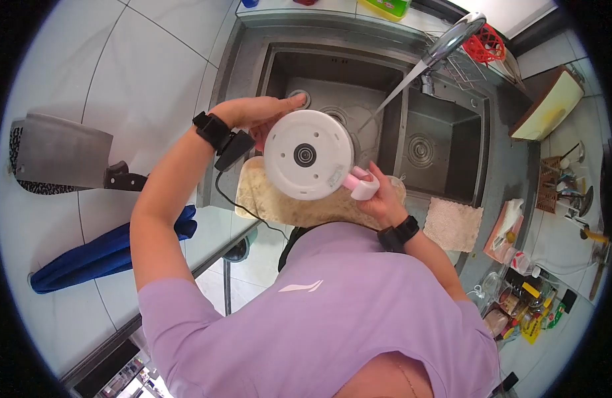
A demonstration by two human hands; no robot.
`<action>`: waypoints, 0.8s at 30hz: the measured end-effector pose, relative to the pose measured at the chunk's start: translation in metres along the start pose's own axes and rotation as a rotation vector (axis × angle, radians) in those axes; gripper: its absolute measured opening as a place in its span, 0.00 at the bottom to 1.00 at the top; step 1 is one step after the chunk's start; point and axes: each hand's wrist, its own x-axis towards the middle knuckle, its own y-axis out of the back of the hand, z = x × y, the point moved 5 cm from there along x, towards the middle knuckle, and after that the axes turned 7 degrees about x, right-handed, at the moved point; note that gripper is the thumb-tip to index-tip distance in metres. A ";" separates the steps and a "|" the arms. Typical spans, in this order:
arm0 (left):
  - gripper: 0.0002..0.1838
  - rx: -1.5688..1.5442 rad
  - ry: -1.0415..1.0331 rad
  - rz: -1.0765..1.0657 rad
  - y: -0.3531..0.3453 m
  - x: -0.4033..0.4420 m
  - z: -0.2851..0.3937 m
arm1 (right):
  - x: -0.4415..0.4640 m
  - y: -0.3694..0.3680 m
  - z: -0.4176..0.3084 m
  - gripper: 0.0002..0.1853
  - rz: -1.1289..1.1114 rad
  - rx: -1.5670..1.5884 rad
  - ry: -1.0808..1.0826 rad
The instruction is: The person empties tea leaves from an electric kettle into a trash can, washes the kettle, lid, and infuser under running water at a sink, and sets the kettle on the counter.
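A white electric kettle is tipped over the near edge of the left sink basin, its round base with the socket facing me. My right hand is closed around its pink and white handle. At the kettle's upper left side, my left hand is against the body, thumb stretched out along the rim; its other fingers are mostly hidden behind the kettle. The kettle's mouth and inside are out of sight. Beyond it, water runs from the tap into the left basin.
A smaller basin lies to the right, past a divider. A beige mat covers the sink's front edge, with a pink cloth beside it. At the left are a cleaver and a blue folded umbrella-like item.
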 end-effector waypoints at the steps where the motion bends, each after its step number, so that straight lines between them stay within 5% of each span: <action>1: 0.41 0.013 0.000 -0.029 0.000 0.000 0.001 | -0.002 0.001 0.000 0.17 -0.021 0.018 0.005; 5: 0.36 -0.031 -0.092 0.029 -0.005 -0.009 0.008 | -0.013 -0.007 -0.023 0.13 -0.151 -0.107 0.123; 9: 0.30 -0.170 -0.263 0.073 -0.017 -0.005 -0.003 | -0.045 -0.031 -0.021 0.12 -0.302 -0.650 0.311; 12: 0.36 -0.334 -0.435 0.068 -0.027 0.005 -0.007 | -0.061 -0.035 -0.011 0.13 -0.215 -1.411 0.701; 17: 0.37 -0.428 -0.644 0.134 -0.052 0.023 -0.006 | -0.079 -0.037 -0.016 0.11 -0.131 -1.601 0.927; 24: 0.35 -0.472 -0.625 0.085 -0.055 0.030 0.028 | -0.092 -0.037 -0.032 0.09 -0.015 -1.532 0.958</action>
